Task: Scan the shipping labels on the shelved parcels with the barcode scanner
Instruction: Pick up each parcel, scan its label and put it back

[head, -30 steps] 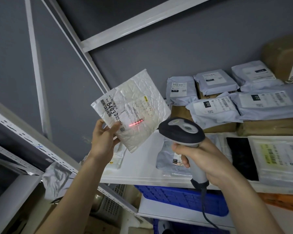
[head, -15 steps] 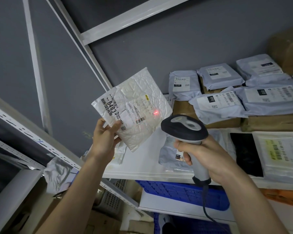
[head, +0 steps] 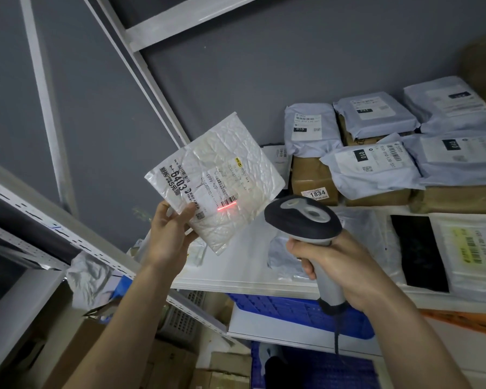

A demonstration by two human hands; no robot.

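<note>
From the head view: one white bubble mailer [head: 222, 181], one barcode scanner [head: 303, 220], and at least five grey poly parcels [head: 371, 175] stacked on the shelf [head: 247, 265] at two o'clock. The left hand [head: 170, 237] pinches the mailer's lower-left corner, the mailer rising toward one o'clock of it. The right hand [head: 340, 265] grips the scanner's handle; the mailer lies at ten o'clock of it, a red scan line [head: 227, 209] crossing its barcode.

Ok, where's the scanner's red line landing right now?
In the head view, the red line lies along the lower edge of the barcode on the white mailer, left of centre, up-left of the scanner.
</note>
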